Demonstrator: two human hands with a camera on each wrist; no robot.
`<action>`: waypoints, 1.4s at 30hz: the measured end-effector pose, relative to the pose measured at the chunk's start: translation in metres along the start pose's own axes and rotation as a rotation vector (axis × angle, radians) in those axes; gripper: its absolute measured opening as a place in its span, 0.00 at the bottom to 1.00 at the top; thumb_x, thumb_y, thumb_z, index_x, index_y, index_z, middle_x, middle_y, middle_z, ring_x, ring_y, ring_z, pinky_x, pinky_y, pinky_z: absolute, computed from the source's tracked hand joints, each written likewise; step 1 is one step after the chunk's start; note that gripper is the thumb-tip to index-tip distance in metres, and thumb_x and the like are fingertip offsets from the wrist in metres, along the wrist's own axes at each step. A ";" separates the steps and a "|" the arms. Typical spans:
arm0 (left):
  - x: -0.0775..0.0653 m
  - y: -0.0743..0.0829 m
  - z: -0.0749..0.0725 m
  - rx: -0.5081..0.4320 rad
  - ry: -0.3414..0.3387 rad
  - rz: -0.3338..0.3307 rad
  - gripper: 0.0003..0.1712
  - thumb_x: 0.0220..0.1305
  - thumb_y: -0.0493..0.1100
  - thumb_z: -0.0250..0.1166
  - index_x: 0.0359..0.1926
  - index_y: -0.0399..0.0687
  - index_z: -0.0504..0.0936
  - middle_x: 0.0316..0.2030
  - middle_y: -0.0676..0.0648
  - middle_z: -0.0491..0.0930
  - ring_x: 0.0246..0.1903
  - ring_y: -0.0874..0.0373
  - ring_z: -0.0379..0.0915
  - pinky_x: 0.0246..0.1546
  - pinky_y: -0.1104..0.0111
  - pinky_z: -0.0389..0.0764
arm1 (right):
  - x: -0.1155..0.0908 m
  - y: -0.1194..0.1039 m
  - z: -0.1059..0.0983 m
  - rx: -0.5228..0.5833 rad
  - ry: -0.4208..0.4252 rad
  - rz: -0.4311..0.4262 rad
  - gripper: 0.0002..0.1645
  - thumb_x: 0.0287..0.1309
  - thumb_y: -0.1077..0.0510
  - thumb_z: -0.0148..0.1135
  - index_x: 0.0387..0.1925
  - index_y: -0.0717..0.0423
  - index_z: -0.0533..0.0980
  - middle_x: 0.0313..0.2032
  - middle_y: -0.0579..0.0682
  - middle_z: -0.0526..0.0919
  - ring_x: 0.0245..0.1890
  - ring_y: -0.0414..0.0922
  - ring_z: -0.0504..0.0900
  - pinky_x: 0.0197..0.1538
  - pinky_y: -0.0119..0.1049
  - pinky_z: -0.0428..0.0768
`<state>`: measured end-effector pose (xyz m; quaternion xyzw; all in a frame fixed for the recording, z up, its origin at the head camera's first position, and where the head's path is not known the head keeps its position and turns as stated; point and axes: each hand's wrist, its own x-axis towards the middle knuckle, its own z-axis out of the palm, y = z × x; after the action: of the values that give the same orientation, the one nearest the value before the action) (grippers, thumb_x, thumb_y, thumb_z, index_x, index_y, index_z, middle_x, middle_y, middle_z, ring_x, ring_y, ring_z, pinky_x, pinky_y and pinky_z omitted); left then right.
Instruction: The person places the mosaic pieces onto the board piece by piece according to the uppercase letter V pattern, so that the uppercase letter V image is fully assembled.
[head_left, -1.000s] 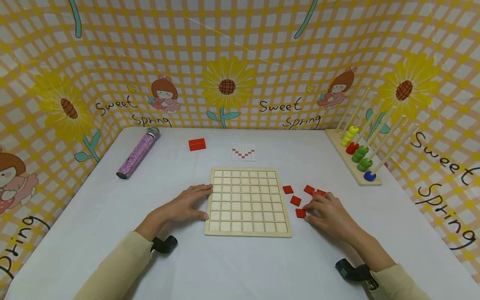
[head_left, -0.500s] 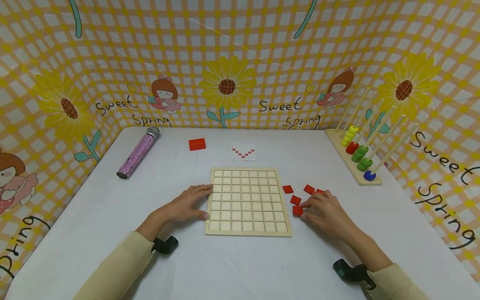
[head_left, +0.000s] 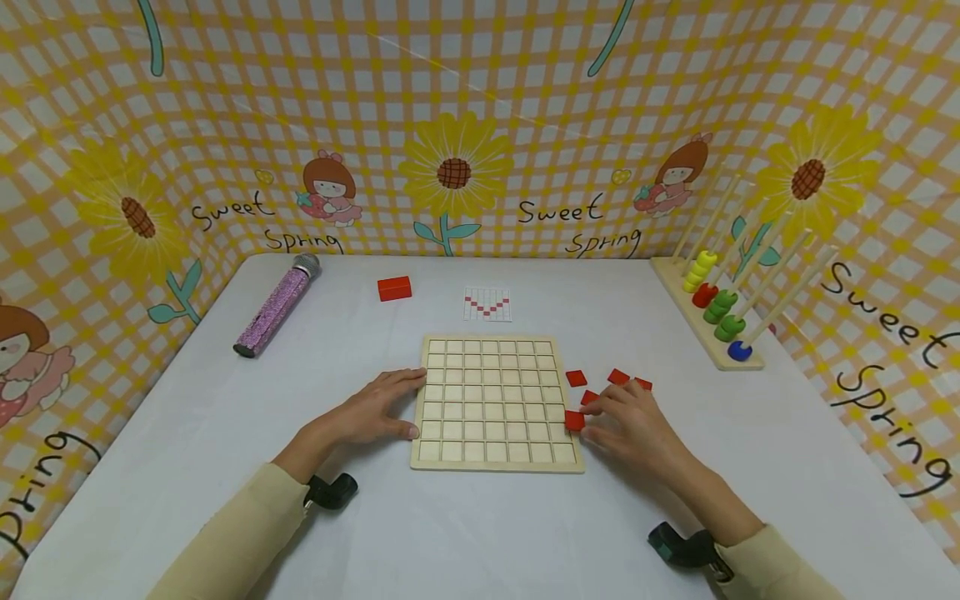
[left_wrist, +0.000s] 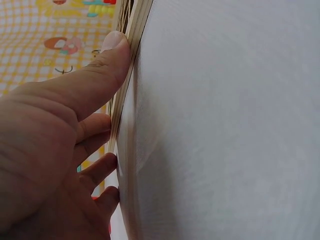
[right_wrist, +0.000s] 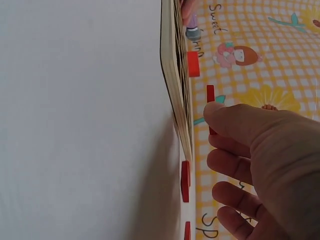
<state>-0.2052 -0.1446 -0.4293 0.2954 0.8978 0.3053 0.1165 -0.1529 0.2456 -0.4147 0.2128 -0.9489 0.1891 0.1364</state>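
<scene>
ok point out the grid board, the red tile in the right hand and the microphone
Grid board (head_left: 495, 411), head view: a middle cell
Held red tile (head_left: 573, 421), head view: its flat face
Microphone (head_left: 274, 309), head view: its handle

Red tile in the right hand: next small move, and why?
Probably shift the red tile left, over the grid board's cells. The right hand pinches it, raised, by the board's right rim; the left hand touches the opposite edge, and no visible cell holds a tile.
</scene>
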 end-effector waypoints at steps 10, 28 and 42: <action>-0.002 0.002 0.000 -0.029 -0.015 -0.007 0.48 0.54 0.47 0.70 0.71 0.42 0.57 0.73 0.43 0.52 0.72 0.44 0.44 0.70 0.46 0.51 | 0.004 -0.014 0.008 -0.015 0.028 -0.056 0.17 0.37 0.56 0.78 0.34 0.53 0.83 0.32 0.46 0.81 0.40 0.43 0.68 0.42 0.40 0.67; -0.002 0.002 0.000 -0.029 -0.030 0.020 0.47 0.56 0.49 0.68 0.72 0.42 0.55 0.73 0.45 0.51 0.73 0.45 0.43 0.71 0.45 0.44 | 0.013 -0.034 0.020 -0.059 -0.006 -0.091 0.16 0.40 0.52 0.76 0.35 0.51 0.84 0.33 0.44 0.83 0.39 0.42 0.69 0.40 0.36 0.68; -0.002 0.004 0.001 -0.030 -0.024 0.001 0.47 0.56 0.49 0.68 0.72 0.43 0.55 0.73 0.45 0.51 0.73 0.44 0.43 0.70 0.45 0.47 | 0.021 -0.050 0.028 -0.059 -0.045 -0.119 0.15 0.42 0.51 0.75 0.35 0.50 0.84 0.33 0.43 0.82 0.38 0.41 0.68 0.41 0.36 0.68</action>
<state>-0.2016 -0.1426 -0.4275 0.2977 0.8915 0.3152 0.1317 -0.1535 0.1851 -0.4173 0.2690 -0.9425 0.1476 0.1324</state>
